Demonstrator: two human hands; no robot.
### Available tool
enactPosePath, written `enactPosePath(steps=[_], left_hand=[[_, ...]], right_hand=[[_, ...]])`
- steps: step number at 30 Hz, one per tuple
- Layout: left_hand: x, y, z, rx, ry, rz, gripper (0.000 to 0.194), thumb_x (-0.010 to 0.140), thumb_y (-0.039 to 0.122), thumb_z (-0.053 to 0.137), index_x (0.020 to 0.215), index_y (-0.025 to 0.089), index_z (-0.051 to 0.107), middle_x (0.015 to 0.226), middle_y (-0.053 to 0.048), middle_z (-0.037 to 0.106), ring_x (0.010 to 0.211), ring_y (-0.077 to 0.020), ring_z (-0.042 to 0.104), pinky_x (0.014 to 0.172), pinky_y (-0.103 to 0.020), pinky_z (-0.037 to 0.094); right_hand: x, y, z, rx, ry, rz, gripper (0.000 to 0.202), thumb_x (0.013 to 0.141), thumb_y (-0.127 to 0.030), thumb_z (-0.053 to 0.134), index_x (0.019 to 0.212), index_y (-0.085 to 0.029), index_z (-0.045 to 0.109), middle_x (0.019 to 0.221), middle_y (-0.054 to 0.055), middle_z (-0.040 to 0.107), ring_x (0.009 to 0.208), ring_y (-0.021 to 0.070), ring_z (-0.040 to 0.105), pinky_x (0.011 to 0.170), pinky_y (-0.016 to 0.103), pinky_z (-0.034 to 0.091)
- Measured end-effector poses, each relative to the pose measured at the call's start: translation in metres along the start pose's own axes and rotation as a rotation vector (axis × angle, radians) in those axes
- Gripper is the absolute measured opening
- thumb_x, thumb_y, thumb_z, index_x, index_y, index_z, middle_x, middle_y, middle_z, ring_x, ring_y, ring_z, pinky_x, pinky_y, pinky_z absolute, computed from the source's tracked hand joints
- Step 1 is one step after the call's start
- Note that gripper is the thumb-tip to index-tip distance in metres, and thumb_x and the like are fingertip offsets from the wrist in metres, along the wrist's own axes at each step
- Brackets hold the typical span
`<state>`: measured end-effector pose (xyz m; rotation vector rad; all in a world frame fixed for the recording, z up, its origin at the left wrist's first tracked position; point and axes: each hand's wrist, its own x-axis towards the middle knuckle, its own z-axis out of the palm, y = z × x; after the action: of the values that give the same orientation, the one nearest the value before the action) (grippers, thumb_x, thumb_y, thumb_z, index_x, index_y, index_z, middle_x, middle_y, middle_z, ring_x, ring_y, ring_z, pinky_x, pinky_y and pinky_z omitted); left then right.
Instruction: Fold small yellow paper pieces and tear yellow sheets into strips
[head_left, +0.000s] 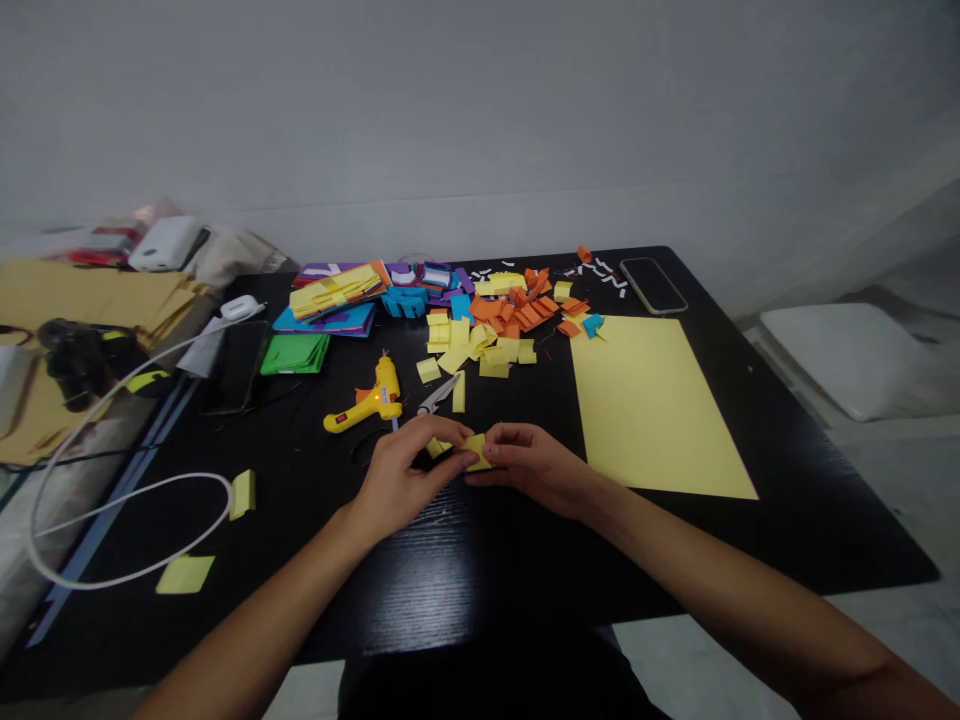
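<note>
Near the table's front middle, a small yellow paper piece (477,452) is pinched between both hands. My left hand (405,470) grips its left side with thumb and fingers, and my right hand (536,465) holds its right side. Another bit of yellow paper shows by my left fingers. Just beyond the hands lie scissors (439,395), partly hidden, and a yellow strip (459,392). A yellow glue gun (367,398) with a lit orange spot rests to the left. Folded yellow pieces (495,355) and orange pieces (517,310) are heaped farther back.
A large yellow sheet (656,405) lies at right, below a phone (652,285). Green paper (295,354) and stacked coloured papers (337,292) sit back left. A white cable (225,480) loops at left near two yellow pieces (185,575). Another dark phone (235,368) lies beyond.
</note>
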<state>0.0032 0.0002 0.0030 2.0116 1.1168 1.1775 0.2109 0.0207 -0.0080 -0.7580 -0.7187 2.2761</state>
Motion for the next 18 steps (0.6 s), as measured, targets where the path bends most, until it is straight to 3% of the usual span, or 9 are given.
enactPosePath(steps=[5,11,18], left_hand=[[0.0023,0.0034,-0.0013,0.015,-0.061,0.073,0.004,0.093,0.016,0.072,0.095,0.019,0.071,0.102,-0.007,0.076,0.095,-0.0184,0.073,0.086,-0.032,0.059],[-0.0007,-0.0014,0.0004,0.082,-0.122,0.114,0.019,0.088,0.022,0.078,0.103,0.02,0.066,0.113,-0.01,0.074,0.104,-0.0211,0.072,0.091,-0.035,0.059],[-0.0028,-0.0012,0.002,0.107,-0.132,0.112,0.018,0.088,0.016,0.074,0.102,0.021,0.064,0.112,-0.008,0.075,0.103,-0.0202,0.073,0.089,-0.033,0.059]], right_hand=[[0.0006,0.0007,0.0008,-0.011,0.026,-0.022,0.025,0.069,-0.03,0.095,0.075,-0.015,0.074,0.084,-0.001,0.072,0.083,0.0128,0.071,0.091,0.033,0.06],[0.0,0.0008,0.0026,-0.019,0.053,-0.031,0.028,0.069,-0.033,0.095,0.076,-0.016,0.073,0.084,0.002,0.075,0.088,0.0172,0.075,0.09,0.032,0.058],[-0.001,0.0017,0.002,-0.031,0.048,-0.001,0.03,0.069,-0.033,0.094,0.077,-0.016,0.071,0.089,0.002,0.075,0.093,0.018,0.075,0.093,0.033,0.057]])
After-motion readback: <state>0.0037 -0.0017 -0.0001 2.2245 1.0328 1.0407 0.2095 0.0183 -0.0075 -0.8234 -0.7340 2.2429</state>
